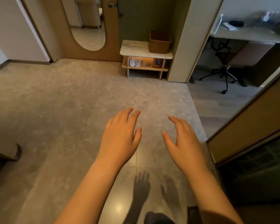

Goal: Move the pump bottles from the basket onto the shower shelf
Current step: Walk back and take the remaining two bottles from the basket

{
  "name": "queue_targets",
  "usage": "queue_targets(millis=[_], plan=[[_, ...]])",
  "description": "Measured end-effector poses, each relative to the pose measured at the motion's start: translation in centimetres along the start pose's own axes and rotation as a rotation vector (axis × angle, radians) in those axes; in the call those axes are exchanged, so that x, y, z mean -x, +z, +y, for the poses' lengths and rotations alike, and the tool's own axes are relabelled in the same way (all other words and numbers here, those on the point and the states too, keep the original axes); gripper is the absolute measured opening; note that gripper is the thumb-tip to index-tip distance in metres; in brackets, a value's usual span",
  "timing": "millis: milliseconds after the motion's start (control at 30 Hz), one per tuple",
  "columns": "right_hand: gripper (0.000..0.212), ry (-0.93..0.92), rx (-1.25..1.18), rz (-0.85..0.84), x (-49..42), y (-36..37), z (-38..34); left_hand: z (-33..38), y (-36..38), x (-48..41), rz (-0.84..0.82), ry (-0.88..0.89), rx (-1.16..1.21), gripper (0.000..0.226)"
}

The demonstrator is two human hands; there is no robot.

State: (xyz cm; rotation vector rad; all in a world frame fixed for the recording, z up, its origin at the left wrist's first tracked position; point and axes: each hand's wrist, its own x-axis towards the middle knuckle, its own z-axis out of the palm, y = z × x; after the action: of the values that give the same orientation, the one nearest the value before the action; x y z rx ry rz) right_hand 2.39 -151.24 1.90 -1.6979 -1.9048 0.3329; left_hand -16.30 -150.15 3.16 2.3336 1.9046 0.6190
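Note:
My left hand (120, 136) and my right hand (183, 143) are stretched out side by side over the grey tiled floor, palms down, fingers apart, holding nothing. A brown woven basket (160, 42) stands far ahead on a small marble-topped stand (136, 48); its inside is hidden from here. No pump bottles and no shower shelf are visible.
White slippers (135, 62) lie on the stand's lower shelf. An oval mirror (87, 25) hangs on the wooden door at the back left. To the right, a doorway opens onto a desk (249, 35) and a wheeled chair (223, 71). A wooden panel (252, 126) stands close on my right.

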Motion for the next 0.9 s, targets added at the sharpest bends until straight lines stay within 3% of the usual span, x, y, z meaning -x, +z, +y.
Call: queue_targets(millis=[267,600,900], plan=[[0.050,0.058,-0.040,-0.010,-11.2,2.2,3.6,-1.9,3.5,-10.8,-0.012,-0.010,-0.012,0.049],[0.054,0.121,-0.074,-0.018,-30.4,0.6,11.4,-0.4,7.4,-30.5,0.048,-0.010,-0.066,0.048],[0.054,0.083,-0.089,-0.021,-42.8,1.2,16.2,-0.6,11.7,-42.9,0.039,-0.004,-0.051,0.042]])
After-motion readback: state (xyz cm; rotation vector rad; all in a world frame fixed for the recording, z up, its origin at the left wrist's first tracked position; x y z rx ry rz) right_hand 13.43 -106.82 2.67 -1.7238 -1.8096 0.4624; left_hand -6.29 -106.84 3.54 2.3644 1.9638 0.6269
